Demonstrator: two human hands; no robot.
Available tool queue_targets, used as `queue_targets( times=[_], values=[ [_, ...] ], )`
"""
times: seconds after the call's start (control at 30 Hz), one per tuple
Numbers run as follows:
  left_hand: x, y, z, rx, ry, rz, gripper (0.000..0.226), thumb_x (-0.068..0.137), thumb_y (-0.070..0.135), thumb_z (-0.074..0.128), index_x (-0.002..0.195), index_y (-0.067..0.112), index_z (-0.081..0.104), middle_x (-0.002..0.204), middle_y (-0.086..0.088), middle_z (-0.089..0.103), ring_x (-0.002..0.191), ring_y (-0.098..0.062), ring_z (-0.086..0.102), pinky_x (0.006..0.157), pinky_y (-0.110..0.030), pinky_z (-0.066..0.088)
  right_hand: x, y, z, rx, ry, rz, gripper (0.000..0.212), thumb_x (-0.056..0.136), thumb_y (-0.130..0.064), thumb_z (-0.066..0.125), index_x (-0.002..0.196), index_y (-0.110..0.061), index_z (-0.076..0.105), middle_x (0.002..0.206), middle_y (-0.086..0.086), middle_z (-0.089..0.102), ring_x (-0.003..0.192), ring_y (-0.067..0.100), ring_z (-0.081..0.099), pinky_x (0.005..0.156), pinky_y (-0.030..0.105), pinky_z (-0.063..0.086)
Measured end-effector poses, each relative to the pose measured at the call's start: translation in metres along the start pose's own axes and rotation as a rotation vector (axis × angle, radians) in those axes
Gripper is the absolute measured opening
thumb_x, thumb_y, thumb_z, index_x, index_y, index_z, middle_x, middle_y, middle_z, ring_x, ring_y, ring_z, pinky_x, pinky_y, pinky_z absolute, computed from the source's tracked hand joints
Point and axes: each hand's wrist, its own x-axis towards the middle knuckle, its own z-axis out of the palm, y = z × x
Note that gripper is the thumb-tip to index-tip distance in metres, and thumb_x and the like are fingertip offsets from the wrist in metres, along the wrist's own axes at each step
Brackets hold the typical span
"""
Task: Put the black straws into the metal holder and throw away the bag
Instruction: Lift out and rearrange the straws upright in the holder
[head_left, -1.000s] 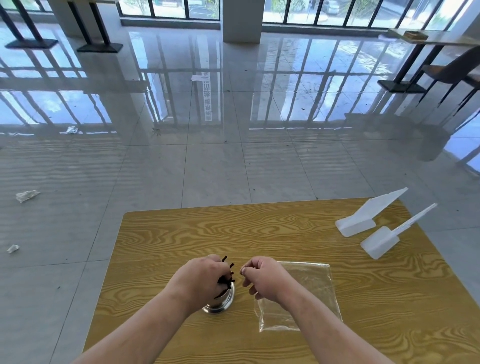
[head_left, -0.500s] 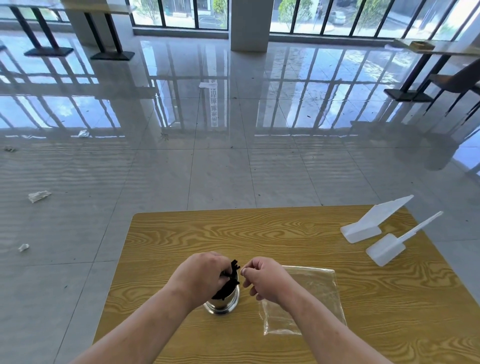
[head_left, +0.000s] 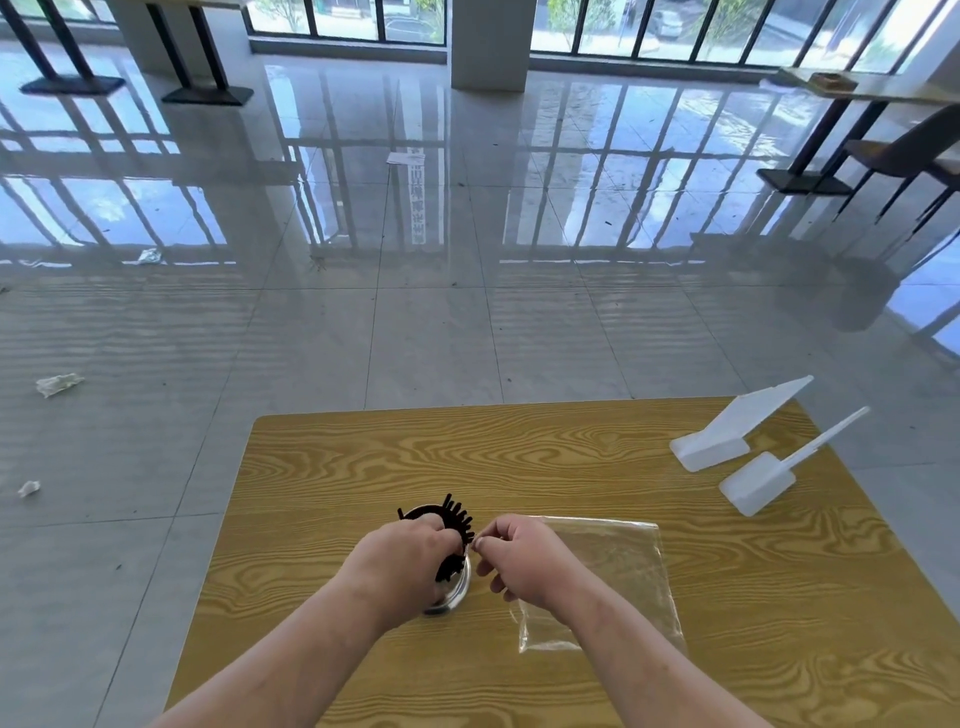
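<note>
Left hand (head_left: 410, 556): fingers curled round a fanned bundle of black straws (head_left: 457, 517), lower ends in the metal holder (head_left: 460, 592) on the wooden table (head_left: 519, 452) | Right hand (head_left: 519, 558): thumb and forefinger together just beside the straws, cannot tell if they pinch anything | Clear bag (head_left: 623, 571): flat on the table under the right wrist

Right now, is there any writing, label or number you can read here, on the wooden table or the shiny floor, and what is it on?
Nothing reads clearly.
Vertical strip of characters mirrored in the glossy tiled floor: too blurred to read.
White paper sheet on that floor: too small to read.
Clear plastic bag, black straws, metal holder, white plastic scoops: no print shows.
</note>
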Motion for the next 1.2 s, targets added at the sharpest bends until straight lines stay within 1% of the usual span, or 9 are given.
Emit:
queue_targets(
  times=[0.1, 0.2, 0.3, 0.43, 0.67, 0.8, 0.93, 1.07, 1.2],
  values=[
    [0.001, -0.001, -0.001, 0.029, 0.015, 0.016, 0.019, 0.099, 0.036, 0.057, 0.113, 0.028, 0.068, 0.114, 0.009, 0.063, 0.097, -0.016, 0.066, 0.080, -0.032, 0.056, -0.002, 0.004, -0.003, 0.010, 0.008, 0.012, 0.016, 0.102, -0.027, 0.060, 0.099, -0.020, 0.075, 0.091, 0.002, 0.082, 0.062, 0.009, 0.068, 0.060, 0.028, 0.056],
    [0.000, -0.004, -0.003, 0.027, 0.041, 0.016, 0.018, 0.102, 0.030, 0.052, 0.102, 0.026, 0.070, 0.106, 0.011, 0.064, 0.089, -0.014, 0.065, 0.077, -0.029, 0.055, -0.004, 0.006, -0.005, 0.022, 0.016, 0.016, 0.016, 0.102, -0.027, 0.061, 0.099, -0.019, 0.075, 0.085, -0.003, 0.080, 0.062, 0.009, 0.067, 0.060, 0.028, 0.055],
    [-0.002, -0.006, -0.009, -0.016, 0.071, 0.004, 0.018, 0.101, 0.026, 0.053, 0.097, 0.026, 0.070, 0.103, 0.012, 0.064, 0.088, -0.013, 0.065, 0.080, -0.029, 0.055, -0.007, 0.004, -0.006, 0.018, 0.022, 0.008, 0.016, 0.102, -0.028, 0.060, 0.099, -0.020, 0.074, 0.087, -0.002, 0.080, 0.063, 0.009, 0.067, 0.061, 0.029, 0.055],
    [-0.006, -0.006, -0.023, -0.050, 0.078, 0.015, 0.016, 0.098, 0.025, 0.057, 0.098, 0.025, 0.073, 0.106, 0.012, 0.068, 0.092, -0.010, 0.065, 0.084, -0.027, 0.055, -0.010, -0.003, -0.007, 0.014, 0.013, -0.008, 0.016, 0.104, -0.026, 0.059, 0.100, -0.019, 0.074, 0.088, -0.001, 0.080, 0.064, 0.010, 0.066, 0.060, 0.027, 0.055],
    [-0.012, -0.008, -0.062, -0.089, 0.107, -0.041, 0.010, 0.093, 0.027, 0.062, 0.092, 0.027, 0.072, 0.098, 0.011, 0.066, 0.087, -0.009, 0.062, 0.075, -0.021, 0.049, -0.008, -0.014, -0.006, 0.035, 0.003, -0.026, 0.017, 0.103, -0.024, 0.060, 0.099, -0.015, 0.074, 0.082, -0.001, 0.079, 0.061, 0.010, 0.065, 0.058, 0.027, 0.053],
    [-0.016, -0.008, -0.085, -0.102, 0.119, -0.071, 0.010, 0.091, 0.023, 0.066, 0.091, 0.027, 0.076, 0.096, 0.011, 0.072, 0.085, -0.006, 0.063, 0.074, -0.020, 0.050, -0.006, -0.018, -0.004, 0.025, 0.002, -0.042, 0.017, 0.100, -0.023, 0.061, 0.099, -0.013, 0.075, 0.077, -0.004, 0.078, 0.057, 0.008, 0.064, 0.055, 0.025, 0.053],
    [-0.020, -0.009, -0.105, -0.132, 0.100, -0.108, 0.010, 0.089, 0.022, 0.069, 0.088, 0.029, 0.076, 0.093, 0.014, 0.073, 0.084, -0.005, 0.065, 0.074, -0.021, 0.053, -0.003, -0.022, -0.002, 0.021, -0.015, -0.054, 0.016, 0.099, -0.026, 0.062, 0.098, -0.016, 0.075, 0.076, -0.005, 0.079, 0.060, 0.010, 0.065, 0.057, 0.028, 0.054],
    [-0.026, -0.013, -0.123, -0.168, 0.111, -0.153, 0.012, 0.087, 0.021, 0.071, 0.080, 0.030, 0.075, 0.081, 0.016, 0.072, 0.074, 0.000, 0.065, 0.066, -0.016, 0.049, 0.001, -0.027, 0.000, 0.026, -0.017, -0.053, 0.017, 0.100, -0.025, 0.062, 0.099, -0.015, 0.075, 0.076, -0.004, 0.080, 0.059, 0.011, 0.063, 0.057, 0.028, 0.053],
    [-0.032, -0.016, -0.140, -0.203, 0.150, -0.178, 0.011, 0.085, 0.023, 0.074, 0.078, 0.030, 0.077, 0.070, 0.020, 0.068, 0.059, 0.012, 0.059, 0.052, -0.005, 0.040, 0.004, -0.031, -0.001, 0.029, -0.006, -0.056, 0.017, 0.101, -0.025, 0.062, 0.100, -0.014, 0.076, 0.078, -0.003, 0.081, 0.057, 0.008, 0.064, 0.055, 0.023, 0.054]
  ],
)
